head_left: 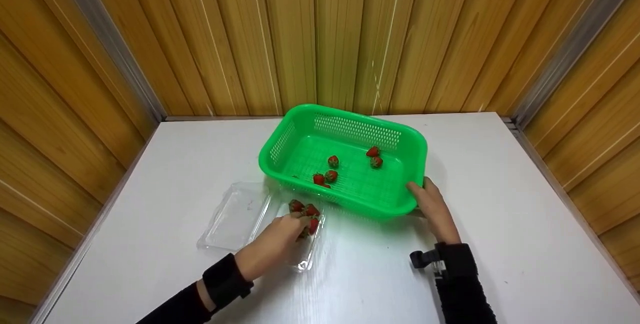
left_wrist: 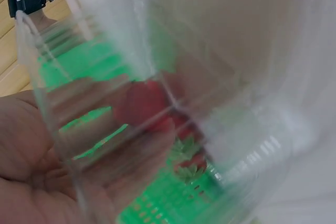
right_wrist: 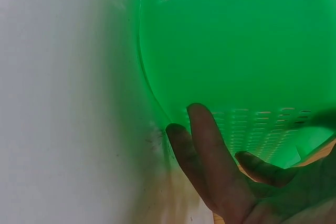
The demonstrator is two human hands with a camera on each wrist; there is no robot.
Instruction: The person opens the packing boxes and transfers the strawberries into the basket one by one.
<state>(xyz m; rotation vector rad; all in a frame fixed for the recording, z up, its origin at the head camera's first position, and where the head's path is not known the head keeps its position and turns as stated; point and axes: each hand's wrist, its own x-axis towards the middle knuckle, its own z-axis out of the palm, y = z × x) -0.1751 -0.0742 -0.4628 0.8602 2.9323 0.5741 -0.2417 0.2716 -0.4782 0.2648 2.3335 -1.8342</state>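
A green plastic basket (head_left: 350, 201) stands on the white table with several strawberries (head_left: 331, 176) inside. My right hand (head_left: 434, 209) holds its right end, thumb over the rim; the right wrist view shows the fingers (right_wrist: 212, 140) spread against the outer wall. Before the basket lies an opened clear plastic clamshell box (head_left: 304, 265), its lid half folded out left. My left hand (head_left: 277, 236) reaches into the box among several strawberries (head_left: 311, 209). Through the blurred plastic in the left wrist view, its fairly straight fingers (left_wrist: 86, 135) reach a strawberry (left_wrist: 142, 103).
The white table (head_left: 375, 274) extends on both sides of the basket. Behind it rises a wood-patterned panel wall (head_left: 340, 39), with similar panels at left and right. The clamshell lid (head_left: 237, 216) lies flat near the basket's left front corner.
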